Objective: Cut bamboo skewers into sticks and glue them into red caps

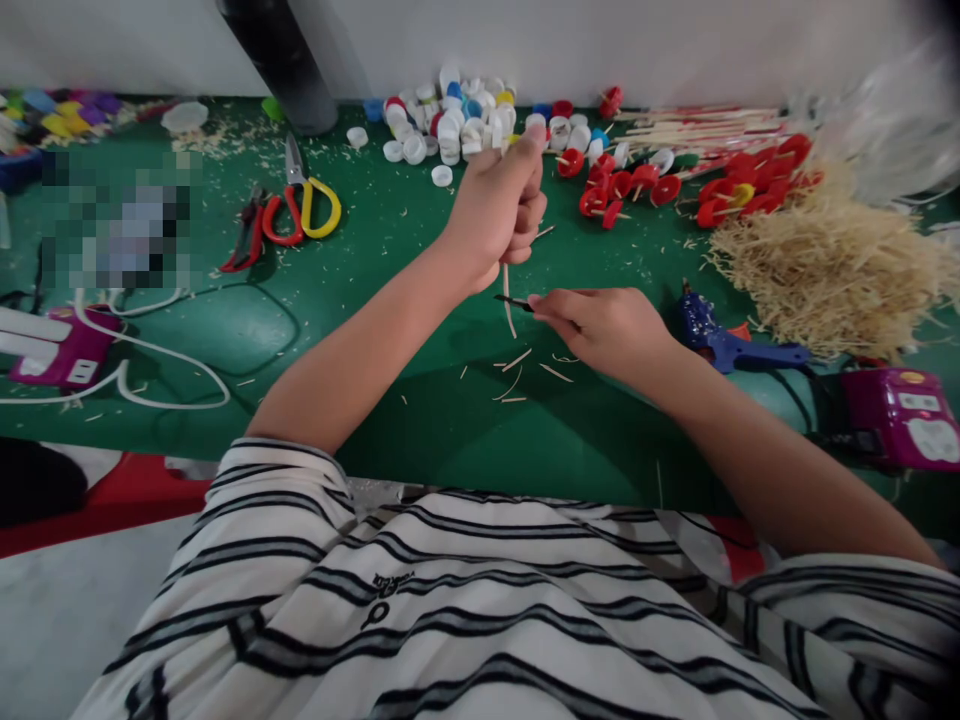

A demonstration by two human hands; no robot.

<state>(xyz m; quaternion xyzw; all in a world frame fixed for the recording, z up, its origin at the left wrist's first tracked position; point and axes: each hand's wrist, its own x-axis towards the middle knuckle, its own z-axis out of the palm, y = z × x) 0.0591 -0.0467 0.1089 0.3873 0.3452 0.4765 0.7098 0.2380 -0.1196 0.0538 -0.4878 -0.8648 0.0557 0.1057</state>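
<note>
My left hand is closed in a fist around a thin pale strand of straw, whose lower end hangs below the fist and curves slightly. Close beside that end, my right hand pinches a small dark blade, its tip pointing left at the straw. Whether the blade touches the straw I cannot tell. Several short straw offcuts lie on the green table beneath both hands. The part of the straw inside my fist is hidden.
White and coloured bottle caps are heaped at the back. Red caps on sticks and a straw pile lie right, near a blue glue gun and purple power socket. Scissors, pliers and cables are left.
</note>
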